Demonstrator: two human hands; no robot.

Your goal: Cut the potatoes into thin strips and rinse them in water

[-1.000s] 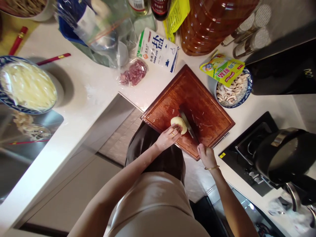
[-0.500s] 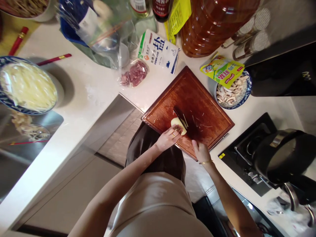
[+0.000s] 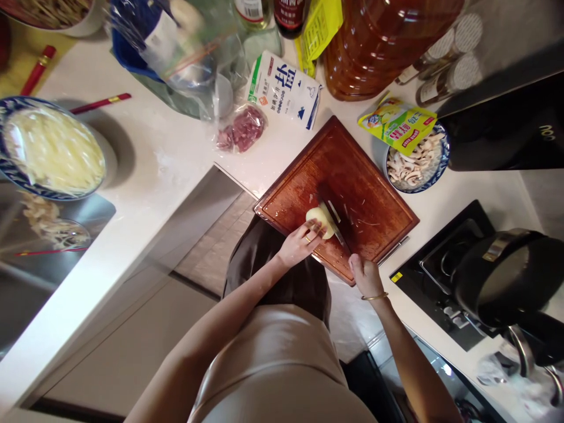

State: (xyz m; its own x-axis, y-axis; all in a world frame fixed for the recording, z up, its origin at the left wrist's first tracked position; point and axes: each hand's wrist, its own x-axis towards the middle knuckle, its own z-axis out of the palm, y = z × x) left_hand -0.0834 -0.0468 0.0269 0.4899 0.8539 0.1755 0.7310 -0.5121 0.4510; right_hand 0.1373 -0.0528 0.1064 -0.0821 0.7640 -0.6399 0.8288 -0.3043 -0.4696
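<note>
On the wooden cutting board [image 3: 304,167] lies a pale yellow peeled potato [image 3: 315,217]. My left hand [image 3: 298,245] grips it from the near side, fingertips bent over its top. My right hand [image 3: 365,276] is closed round the handle of a kitchen knife [image 3: 341,236]; the handle is mostly hidden in the fist. The dark blade runs along the potato's right side, close against it. A thin pale slice [image 3: 333,211] is just right of the blade, and a few fine shreds are scattered farther right on the board.
A bowl of pale shreds [image 3: 57,153] stands at left above the sink [image 3: 26,282]. Sliced mushrooms fill a bowl [image 3: 414,167] under a yellow packet [image 3: 399,123]. Bagged meat [image 3: 244,129], a salt packet [image 3: 284,88] and a large oil jug [image 3: 379,47] stand behind. A black pan [image 3: 497,276] sits at right.
My right hand has shifted slightly right and toward me, and the knife has moved with it along the potato's side. My left hand stays on the potato.
</note>
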